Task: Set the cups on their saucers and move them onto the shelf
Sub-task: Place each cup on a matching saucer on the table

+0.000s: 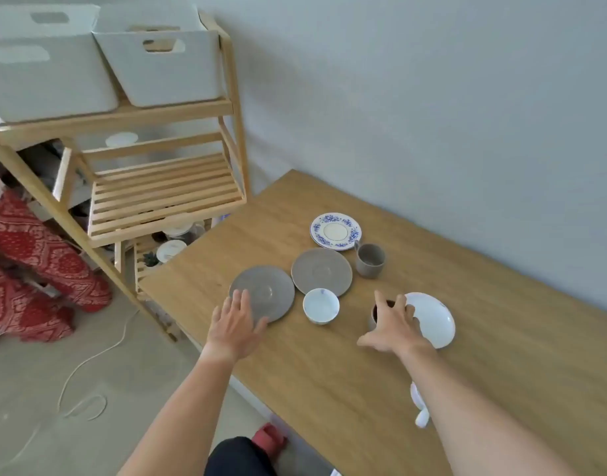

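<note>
On the wooden bench (329, 372), the left hand (234, 324) lay flat, grip apart, on a grey saucer (262, 293), while the right hand (394, 324) closed around a dark cup (375, 312) beside a white saucer (432, 319)

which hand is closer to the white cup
Left, by a little. The left hand rests on the grey saucer just left of the white cup; the right hand is further right, on a dark cup.
</note>
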The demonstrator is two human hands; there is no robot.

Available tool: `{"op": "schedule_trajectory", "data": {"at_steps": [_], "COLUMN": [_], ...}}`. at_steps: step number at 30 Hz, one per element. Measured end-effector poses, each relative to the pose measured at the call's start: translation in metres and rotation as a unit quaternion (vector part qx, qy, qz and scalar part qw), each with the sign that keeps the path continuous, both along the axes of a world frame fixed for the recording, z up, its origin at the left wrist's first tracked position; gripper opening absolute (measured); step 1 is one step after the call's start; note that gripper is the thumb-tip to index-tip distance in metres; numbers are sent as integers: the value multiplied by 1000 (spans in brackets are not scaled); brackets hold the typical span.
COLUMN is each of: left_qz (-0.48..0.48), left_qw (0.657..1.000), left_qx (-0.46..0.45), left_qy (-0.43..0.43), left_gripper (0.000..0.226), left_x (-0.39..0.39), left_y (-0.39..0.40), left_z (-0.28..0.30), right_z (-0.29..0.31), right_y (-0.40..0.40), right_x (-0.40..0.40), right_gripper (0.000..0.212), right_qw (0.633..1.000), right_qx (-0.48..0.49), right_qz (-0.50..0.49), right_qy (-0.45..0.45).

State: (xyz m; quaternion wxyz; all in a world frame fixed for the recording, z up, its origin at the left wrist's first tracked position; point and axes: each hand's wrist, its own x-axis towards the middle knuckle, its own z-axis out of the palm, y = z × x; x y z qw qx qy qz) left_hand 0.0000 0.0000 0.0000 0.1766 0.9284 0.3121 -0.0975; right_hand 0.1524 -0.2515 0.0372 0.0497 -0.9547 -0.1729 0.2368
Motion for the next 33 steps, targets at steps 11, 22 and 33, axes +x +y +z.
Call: {"op": "schedule_trajectory", "data": {"at_steps": [11, 22, 33], "left_qz": [-11, -135, -166], "left_qw": [1000, 989, 974], "left_qx": [4, -31, -87], "left_qy": [0, -45, -126], "left_gripper": [131, 155, 146], "left_x": [18, 43, 66], "left_y": [39, 104, 162], "left_z": [-8, -27, -28], "right_z": [-2, 0, -36], "right_y": [-1, 156, 253], "right_x": [26, 18, 2], "right_gripper": [85, 76, 78], "right_qw": [974, 904, 943], "right_qx": [137, 387, 315], "right_qz": [-80, -12, 66], "right_qy": [-161, -183, -82]}}
